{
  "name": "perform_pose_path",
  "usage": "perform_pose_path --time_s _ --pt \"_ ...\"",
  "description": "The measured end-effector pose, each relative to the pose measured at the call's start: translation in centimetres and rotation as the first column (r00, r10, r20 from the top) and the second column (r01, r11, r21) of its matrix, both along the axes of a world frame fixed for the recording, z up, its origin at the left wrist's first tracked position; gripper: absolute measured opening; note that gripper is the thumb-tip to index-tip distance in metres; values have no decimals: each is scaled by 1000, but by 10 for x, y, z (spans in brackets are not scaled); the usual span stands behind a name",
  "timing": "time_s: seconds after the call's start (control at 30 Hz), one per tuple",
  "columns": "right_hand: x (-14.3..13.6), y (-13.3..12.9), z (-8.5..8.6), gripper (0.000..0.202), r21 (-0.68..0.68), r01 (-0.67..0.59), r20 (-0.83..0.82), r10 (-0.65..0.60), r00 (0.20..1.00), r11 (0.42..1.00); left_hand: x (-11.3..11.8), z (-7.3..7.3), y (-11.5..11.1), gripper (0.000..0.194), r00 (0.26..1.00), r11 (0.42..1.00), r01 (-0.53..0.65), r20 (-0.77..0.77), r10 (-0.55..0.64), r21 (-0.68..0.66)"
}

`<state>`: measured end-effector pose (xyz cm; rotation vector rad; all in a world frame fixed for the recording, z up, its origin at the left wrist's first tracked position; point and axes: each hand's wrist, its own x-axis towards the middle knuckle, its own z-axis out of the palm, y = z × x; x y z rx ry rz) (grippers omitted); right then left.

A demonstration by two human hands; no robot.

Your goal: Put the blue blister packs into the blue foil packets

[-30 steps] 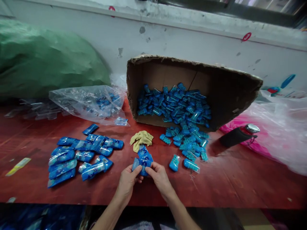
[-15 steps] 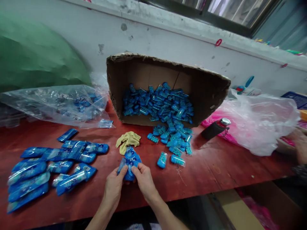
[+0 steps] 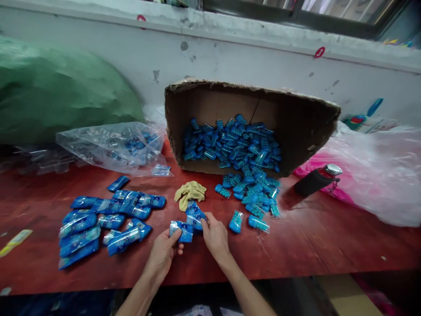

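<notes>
My left hand [image 3: 164, 250] pinches a flat blue printed packet [image 3: 182, 231] between thumb and fingers, just above the red table [image 3: 204, 267]. My right hand [image 3: 215, 235] grips the edge of another blue printed packet [image 3: 194, 216], which lies beside the first. Behind them sits a crumpled yellow cloth [image 3: 190, 193]. To the left lie several filled blue packets [image 3: 123, 241], some stacked. On the right are small blue packs with clear wrap [image 3: 236, 221], spilling from a cardboard box [image 3: 305, 131] tipped on its side.
A clear plastic bag [image 3: 95, 145] with blue pieces lies at left, before a large green sack [image 3: 66, 87]. A dark bottle [image 3: 312, 182] stands right of the box, near a white plastic bag [image 3: 378, 171]. A yellow strip [image 3: 16, 242] lies far left.
My hands have moved apart, and one packet is now separate in my left hand while my right stays on the others. The view has turned slightly left.
</notes>
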<state>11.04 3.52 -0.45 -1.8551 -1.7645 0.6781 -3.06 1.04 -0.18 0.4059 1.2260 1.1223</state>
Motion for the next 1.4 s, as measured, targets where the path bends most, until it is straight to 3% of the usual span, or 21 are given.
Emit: perform_pose_path --time_s 0.07,0.17,0.27,0.33,0.43,0.5,0.57,0.67,0.83,0.97,1.03,1.1,1.17,1.23,1.33,1.4 --pt "1 2 2 22 -51 -52 153 59 986 997 -5 5 1 30 1000 1000 -22 8 22 12" --pt "6 1 6 32 -35 -102 172 106 979 994 -3 11 -1 28 999 1000 -9 39 9 18" --pt "13 -4 11 40 79 -40 20 38 999 996 4 11 -3 29 999 1000 16 32 -16 18" --pt "15 -8 15 39 93 -3 -225 24 974 996 9 8 -3 30 999 999 34 -7 -34 22" --pt "12 -13 19 31 -80 -126 -646 45 762 989 15 1 -1 31 994 995 83 -73 -79 48" --pt "7 -13 19 19 -177 -191 -784 -21 621 966 18 -2 1 30 988 992 103 -122 -94 71" --pt "3 -13 17 17 -206 -163 -821 -80 565 965 20 -3 3 30 982 990 109 -163 -93 90" --pt "-2 -13 8 17 -187 -84 -823 -110 557 979 24 -4 5 31 980 992 80 -188 -61 98" --pt "-8 -16 -8 24 -99 70 -749 -120 651 993 35 -1 9 30 996 998 31 -87 -26 50" --pt "2 -20 6 32 16 16 -620 -3 785 1000 36 3 11 31 996 996 83 -16 -82 29" --pt "20 -21 19 31 96 -21 -430 60 901 995 33 4 10 32 992 992 128 21 -128 14" --pt "44 -19 27 21 182 60 -115 -40 993 981 28 3 7 32 988 990 139 71 -138 -13" --pt "66 -16 25 24 226 151 185 -195 963 962 25 2 3 30 986 991 125 119 -119 -42" --pt "77 -13 15 28 178 184 369 -238 899 967 24 0 -1 29 981 991 115 166 -103 -64" --pt "75 -12 -3 28 139 145 362 -187 913 980 26 -2 -4 27 975 991 98 208 -77 -92" --pt "68 -13 -8 29 147 127 154 -149 977 981 27 -1 -4 24 976 991 81 212 -57 -110"
